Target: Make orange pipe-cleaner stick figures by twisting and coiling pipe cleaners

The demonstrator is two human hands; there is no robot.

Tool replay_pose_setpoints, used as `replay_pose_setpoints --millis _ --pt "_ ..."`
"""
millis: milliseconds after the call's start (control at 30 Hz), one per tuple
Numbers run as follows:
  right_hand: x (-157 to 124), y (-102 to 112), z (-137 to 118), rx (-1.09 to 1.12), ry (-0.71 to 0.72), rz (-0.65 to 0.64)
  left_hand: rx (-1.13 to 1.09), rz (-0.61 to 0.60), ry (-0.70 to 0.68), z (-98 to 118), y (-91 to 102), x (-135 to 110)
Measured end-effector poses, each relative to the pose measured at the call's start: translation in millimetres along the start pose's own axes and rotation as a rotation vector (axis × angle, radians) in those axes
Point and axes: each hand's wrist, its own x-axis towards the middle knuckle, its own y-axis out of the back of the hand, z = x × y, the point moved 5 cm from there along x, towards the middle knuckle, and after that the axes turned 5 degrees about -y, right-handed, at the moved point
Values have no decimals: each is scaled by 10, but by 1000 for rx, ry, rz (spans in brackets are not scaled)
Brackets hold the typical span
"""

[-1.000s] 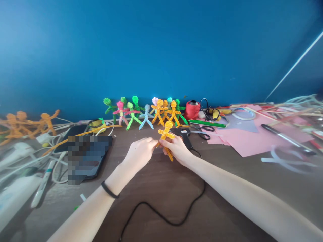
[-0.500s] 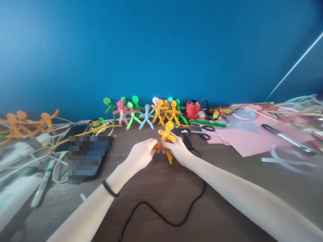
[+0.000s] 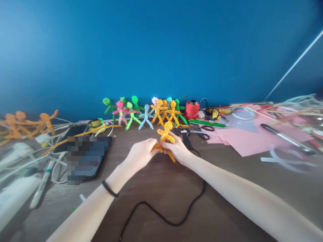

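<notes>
An orange pipe-cleaner figure (image 3: 166, 133) stands upright between my two hands over the brown table (image 3: 161, 188). My left hand (image 3: 140, 154) pinches its lower part from the left, fingers closed on one leg. From the right, my right hand (image 3: 178, 148) grips the figure's body and other leg, whose orange end sticks out below. A black band sits on my left wrist.
A row of several coloured pipe-cleaner figures (image 3: 143, 112) lines the blue wall. A red thread spool (image 3: 192, 109), scissors (image 3: 202, 129), a glue gun (image 3: 186, 137) with black cord (image 3: 161, 215) and pink paper (image 3: 252, 137) lie right. A phone (image 3: 85, 156), cables and orange figures (image 3: 27, 126) lie left.
Both hands kept their grip on the orange figure. Its lower legs have been bent and shifted slightly; the figure leans a little more to the left.
</notes>
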Motion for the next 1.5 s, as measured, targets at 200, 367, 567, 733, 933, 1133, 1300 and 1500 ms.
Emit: replay_pose_setpoints --millis 200,367,567,733,933,1133,1300,1500 --pt "-15 -16 -21 -57 36 -6 -39 25 25 -5 10 -6" --pt "-29 -32 -51 -89 48 -9 -74 19 49 -18 10 -8" --pt "-31 -37 -62 -104 75 -32 -162 19 63 -25 13 -4" --pt "-33 -41 -48 -141 96 -58 -212 22 120 -50 8 0" --pt "-45 -47 -47 -160 90 -54 -394 45 170 -97 -41 2" --pt "-40 -37 -39 -141 80 -26 -325 286 173 -88 57 -27" --pt "-48 -53 -45 -128 90 -57 -119 331 72 4 90 -48" --pt "-52 -51 -52 -119 83 -29 113 276 23 51 70 -53"
